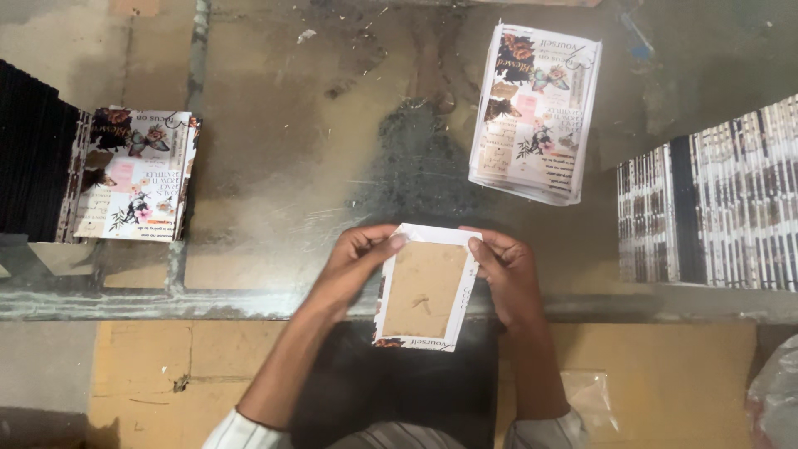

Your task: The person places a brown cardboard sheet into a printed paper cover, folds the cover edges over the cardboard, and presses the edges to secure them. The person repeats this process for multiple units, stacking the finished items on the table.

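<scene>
Brown board [422, 289] with folded printed edges, seemingly pinched between both hands [432, 270]

Looked like a small bookbinding or stationery workshop, hand assembly, not a home or office. Evidence: a worn, scratched glass worktop [316, 150] with grime and stains. A stack of printed floral cover sheets [536, 112] lay at the far right of it. A pile of finished covered boards [133, 175] sat at the left, next to a block of black boards on edge [33, 154]. At the right edge, a long row of identical bound booklets [715, 208] stood packed spine to spine. Many copies of one item pointed to batch production. Lighting was dim.
</scene>
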